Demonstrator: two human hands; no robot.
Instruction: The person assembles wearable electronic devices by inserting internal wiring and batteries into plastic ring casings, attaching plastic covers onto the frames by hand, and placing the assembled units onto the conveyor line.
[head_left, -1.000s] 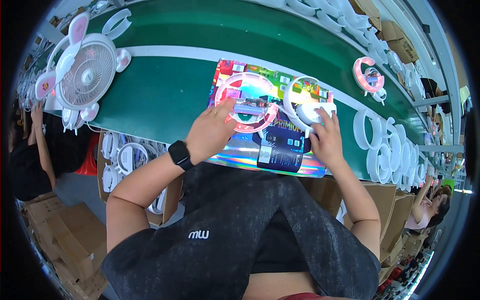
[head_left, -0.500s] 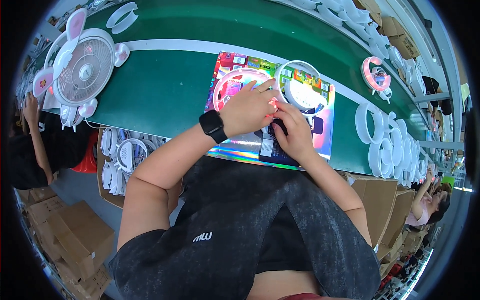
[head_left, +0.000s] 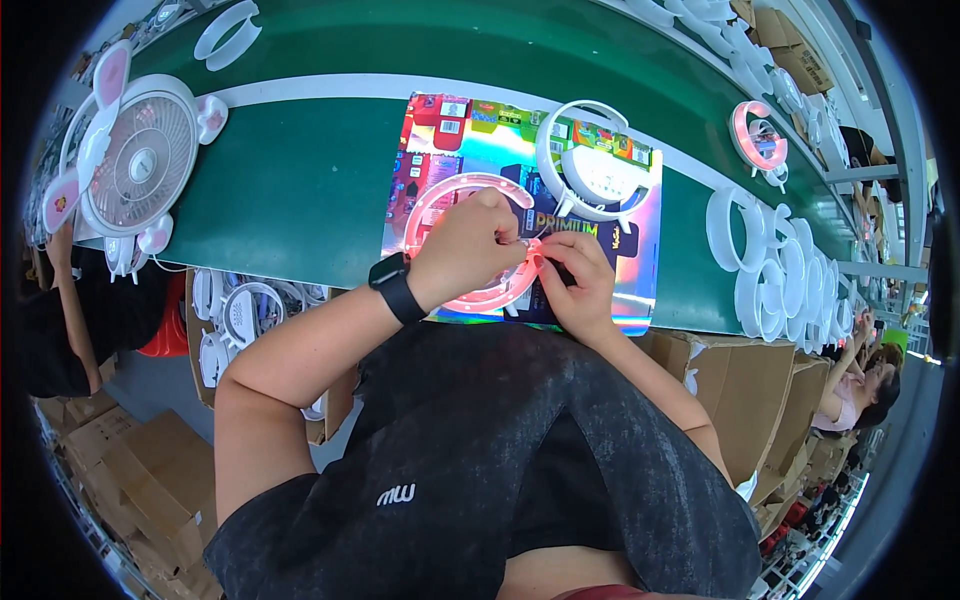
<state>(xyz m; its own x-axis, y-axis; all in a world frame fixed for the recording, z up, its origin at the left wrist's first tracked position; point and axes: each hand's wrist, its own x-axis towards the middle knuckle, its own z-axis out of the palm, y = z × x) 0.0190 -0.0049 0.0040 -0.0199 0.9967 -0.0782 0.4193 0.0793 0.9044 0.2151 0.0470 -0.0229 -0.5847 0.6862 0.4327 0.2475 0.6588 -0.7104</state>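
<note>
"Over the green surface (head_left: 300, 190), doing what?"
"Seemingly working at three o'clock on the pink-lit ring (head_left: 452, 184), lying twelve o'clock ahead; probably calling next for fine, steady control."
"Holding how?"
"Pinching narrowly onto the ring with the right hand (head_left: 582, 280); curling the left hand (head_left: 462, 250) close beside, hiding its exact grip."

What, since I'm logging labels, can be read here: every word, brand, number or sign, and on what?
I won't copy printed text out, but it stands here:
Printed sheet beneath the lit ring: large lettering, legible; smaller print, too small.
Black shirt: short white lettering on its front.
Rabbit-eared fan: hub mark, too small to read.
Cardboard box, upper right: print too blurred to read.
</note>
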